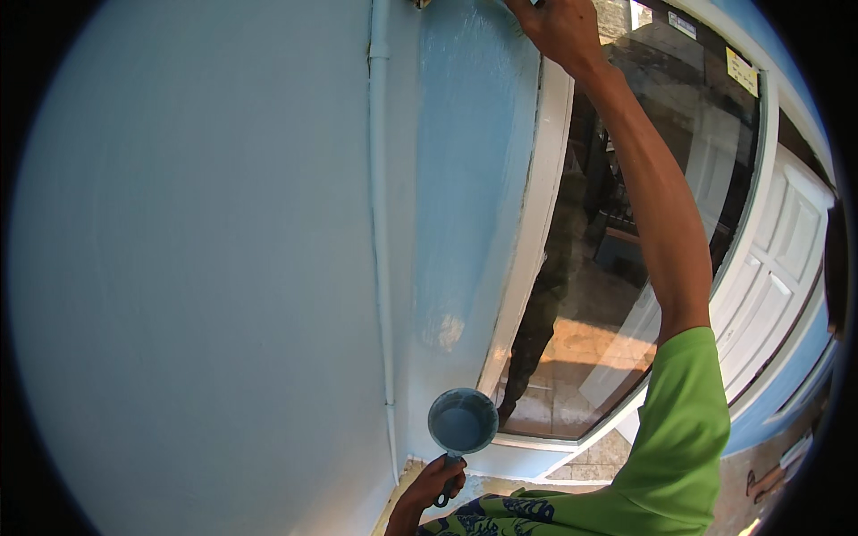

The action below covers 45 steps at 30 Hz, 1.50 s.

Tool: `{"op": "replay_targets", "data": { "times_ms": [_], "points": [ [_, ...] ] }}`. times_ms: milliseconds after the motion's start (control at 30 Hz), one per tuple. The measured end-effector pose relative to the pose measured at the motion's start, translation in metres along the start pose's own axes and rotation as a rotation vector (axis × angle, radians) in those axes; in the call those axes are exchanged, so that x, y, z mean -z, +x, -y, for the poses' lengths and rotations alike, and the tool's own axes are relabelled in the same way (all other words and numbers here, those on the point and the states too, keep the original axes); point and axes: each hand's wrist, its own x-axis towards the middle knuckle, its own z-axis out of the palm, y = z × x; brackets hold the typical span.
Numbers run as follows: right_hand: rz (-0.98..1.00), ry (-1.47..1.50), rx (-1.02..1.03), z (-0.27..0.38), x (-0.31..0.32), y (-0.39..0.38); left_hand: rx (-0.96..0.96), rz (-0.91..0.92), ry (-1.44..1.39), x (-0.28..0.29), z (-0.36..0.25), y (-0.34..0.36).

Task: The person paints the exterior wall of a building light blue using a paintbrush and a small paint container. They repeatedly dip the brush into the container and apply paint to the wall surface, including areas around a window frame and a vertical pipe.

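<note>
Low in the view, my left hand (433, 483) is closed round the handle of a dark grey dipper (462, 420). Its round cup holds blue-grey liquid that looks like paint. My right arm stretches up, and my right hand (565, 34) is bent at the top edge beside the window frame. Those fingers are curled and partly cut off; what they hold is too hidden to name. Just left of that hand runs a narrow wall strip (465, 179), streaked in wet-looking light blue, with a paler patch low down.
A light blue vertical pipe (381, 205) runs up the corner beside a broad pale blue wall (206, 268). To the right stand a white-framed glass window (617, 295) with reflections and a white panelled door (773, 259). Tools (778, 473) lie on the floor at the lower right.
</note>
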Motion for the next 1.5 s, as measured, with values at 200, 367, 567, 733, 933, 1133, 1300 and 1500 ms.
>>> {"op": "replay_targets", "data": {
  "times_ms": [200, 367, 567, 733, 933, 1133, 1300, 1500],
  "points": [
    [-0.044, -0.144, 0.319, 0.018, 0.007, 0.019, -0.019, -0.015, -0.047, -0.008, -0.008, -0.008],
    [-0.029, -0.326, 0.400, 0.015, -0.004, 0.000, -0.036, -0.001, -0.050, -0.005, -0.004, -0.006],
    [-0.003, -0.360, 0.459, 0.023, -0.026, -0.041, -0.022, -0.049, -0.073, -0.010, -0.003, -0.016],
    [-0.051, -0.376, 0.466, 0.034, -0.049, -0.026, -0.036, -0.036, -0.014, -0.002, 0.004, -0.018],
    [0.129, -0.228, 0.555, 0.087, -0.040, -0.094, -0.029, -0.068, -0.009, -0.011, -0.004, -0.029],
    [0.423, 0.098, 0.686, 0.147, -0.008, -0.219, -0.013, -0.034, 0.013, -0.015, -0.014, -0.035],
    [0.414, 0.279, 0.597, 0.159, 0.011, -0.209, -0.002, -0.046, 0.058, -0.016, -0.018, -0.040],
    [0.047, -0.091, 0.503, 0.106, 0.002, -0.102, 0.006, -0.082, 0.083, -0.026, -0.020, -0.054]
  ]
}}
